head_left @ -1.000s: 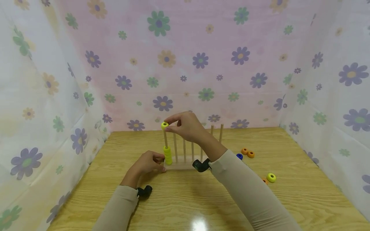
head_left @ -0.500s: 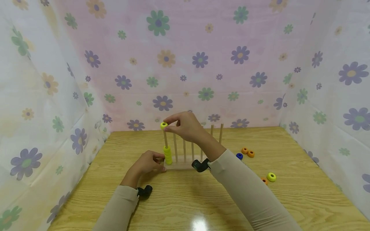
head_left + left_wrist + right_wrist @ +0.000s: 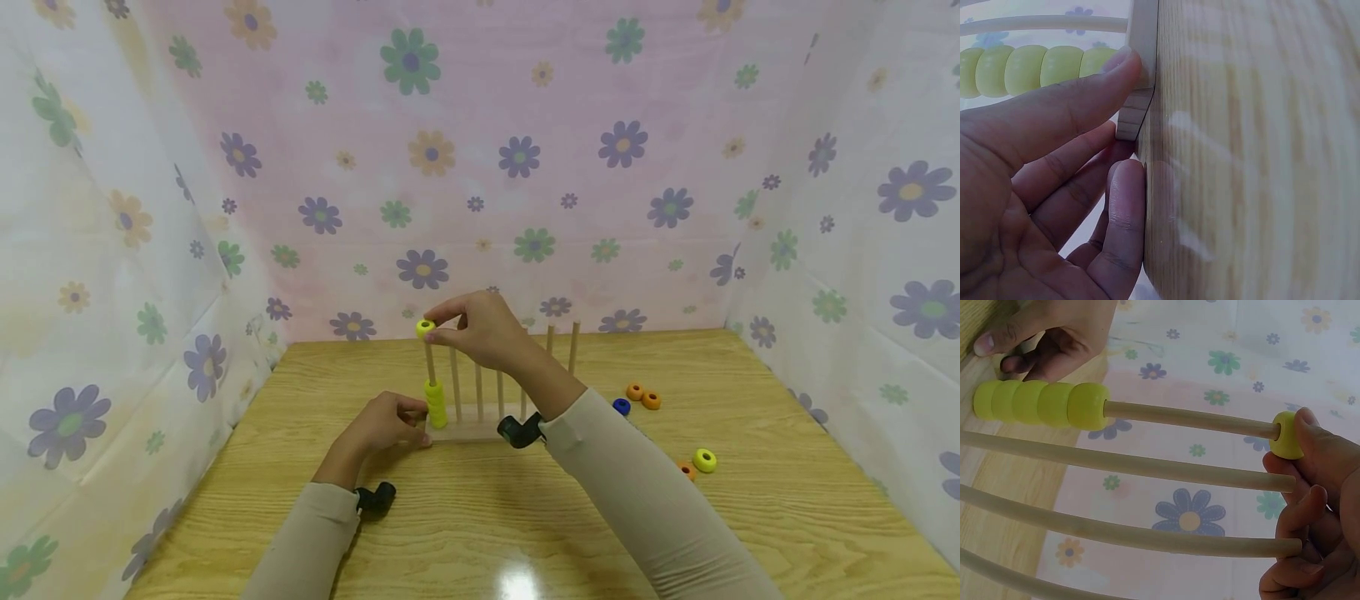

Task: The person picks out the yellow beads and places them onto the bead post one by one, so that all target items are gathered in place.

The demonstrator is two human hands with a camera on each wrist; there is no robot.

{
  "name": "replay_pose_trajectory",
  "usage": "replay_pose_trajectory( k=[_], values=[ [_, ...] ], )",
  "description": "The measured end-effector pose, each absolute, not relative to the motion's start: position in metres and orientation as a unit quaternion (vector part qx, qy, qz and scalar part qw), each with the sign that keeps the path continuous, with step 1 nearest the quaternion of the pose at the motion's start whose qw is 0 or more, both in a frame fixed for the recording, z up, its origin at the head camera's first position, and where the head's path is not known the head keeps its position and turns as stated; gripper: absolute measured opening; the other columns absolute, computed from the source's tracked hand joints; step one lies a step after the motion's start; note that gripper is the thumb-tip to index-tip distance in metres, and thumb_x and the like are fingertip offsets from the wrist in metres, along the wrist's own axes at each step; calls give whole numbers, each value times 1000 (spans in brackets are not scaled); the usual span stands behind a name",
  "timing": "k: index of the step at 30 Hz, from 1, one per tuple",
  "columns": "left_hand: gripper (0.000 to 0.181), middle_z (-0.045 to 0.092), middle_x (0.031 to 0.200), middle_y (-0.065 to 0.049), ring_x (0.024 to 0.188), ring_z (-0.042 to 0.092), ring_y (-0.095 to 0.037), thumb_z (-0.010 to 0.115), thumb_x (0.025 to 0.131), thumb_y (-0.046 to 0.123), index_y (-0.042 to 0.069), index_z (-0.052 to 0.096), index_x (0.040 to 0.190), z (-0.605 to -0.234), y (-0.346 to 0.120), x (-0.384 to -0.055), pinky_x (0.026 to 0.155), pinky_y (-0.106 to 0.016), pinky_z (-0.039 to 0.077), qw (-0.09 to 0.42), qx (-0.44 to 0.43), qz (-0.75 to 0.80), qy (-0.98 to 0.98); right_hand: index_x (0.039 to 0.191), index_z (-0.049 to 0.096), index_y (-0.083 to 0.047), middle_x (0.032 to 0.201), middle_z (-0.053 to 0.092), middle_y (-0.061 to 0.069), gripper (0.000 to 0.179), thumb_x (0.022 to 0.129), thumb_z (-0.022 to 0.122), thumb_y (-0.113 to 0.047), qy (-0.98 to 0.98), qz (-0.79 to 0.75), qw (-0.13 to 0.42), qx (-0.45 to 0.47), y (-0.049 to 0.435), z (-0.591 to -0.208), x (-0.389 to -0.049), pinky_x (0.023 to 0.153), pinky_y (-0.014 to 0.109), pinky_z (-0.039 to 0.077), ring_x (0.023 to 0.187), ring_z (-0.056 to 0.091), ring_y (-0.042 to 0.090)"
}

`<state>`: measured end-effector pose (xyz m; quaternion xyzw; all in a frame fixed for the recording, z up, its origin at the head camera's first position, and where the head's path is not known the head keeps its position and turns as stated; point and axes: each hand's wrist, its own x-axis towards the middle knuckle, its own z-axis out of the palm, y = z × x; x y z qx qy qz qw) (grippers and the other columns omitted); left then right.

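In the head view my right hand (image 3: 483, 329) pinches a yellow bead (image 3: 425, 328) between thumb and forefinger at the top of the leftmost wooden peg. The right wrist view shows the tip of that peg (image 3: 1191, 417) meeting the hole of the held bead (image 3: 1286, 435). Lower on the same peg sits a stack of several yellow beads (image 3: 435, 405). My left hand (image 3: 382, 422) holds the left end of the wooden base (image 3: 468, 425). Up close in the left wrist view, its thumb lies on the base end (image 3: 1141, 56) and some fingers are behind it.
More upright pegs (image 3: 573, 346) stand to the right, partly hidden by my right arm. Loose on the table (image 3: 450, 533) at right lie orange beads (image 3: 651, 401), a blue bead (image 3: 621, 407) and a yellow bead (image 3: 704, 460). Flowered cloth (image 3: 450, 192) encloses the back and sides.
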<state>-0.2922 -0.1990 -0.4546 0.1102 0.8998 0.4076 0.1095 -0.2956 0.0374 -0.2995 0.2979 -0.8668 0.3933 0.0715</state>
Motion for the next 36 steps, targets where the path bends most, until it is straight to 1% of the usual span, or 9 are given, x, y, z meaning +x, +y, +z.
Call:
replay_pose_trajectory(
  k=[9,19,22,27,36],
  values=[
    [55,74,119,-2,103,66,-18,93,77,21,16,75,129,-455,-199,-292,91,-42,57,114,109,408,899,117,80,-23,108,76,-10,27,93,79,-36,-870,388,69,296,37,-299,-295,54,31,47,67,58,19],
    [54,75,116,1,99,65,-17,94,76,19,17,76,127,-456,-199,-293,89,-41,56,110,108,409,899,116,81,-25,107,76,-12,26,93,79,-37,-872,387,68,291,37,-300,-295,54,31,47,68,59,19],
    [54,74,115,1,99,65,-18,94,76,19,18,77,127,-456,-198,-293,89,-40,56,110,102,411,899,115,81,-25,107,77,-11,25,93,79,-36,-872,387,69,292,37,-300,-295,55,31,48,69,60,18],
    [54,74,109,2,94,63,-17,95,75,19,18,77,126,-456,-198,-294,84,-38,55,108,100,408,901,113,82,-25,107,77,-12,22,94,78,-37,-872,387,69,291,38,-301,-296,61,32,52,75,61,17],
    [54,72,100,1,87,59,-18,95,75,18,19,77,126,-456,-197,-293,75,-32,50,111,98,413,898,113,82,-24,107,77,-12,23,95,77,-37,-871,385,70,296,38,-301,-296,61,33,52,75,62,20]
  ],
)
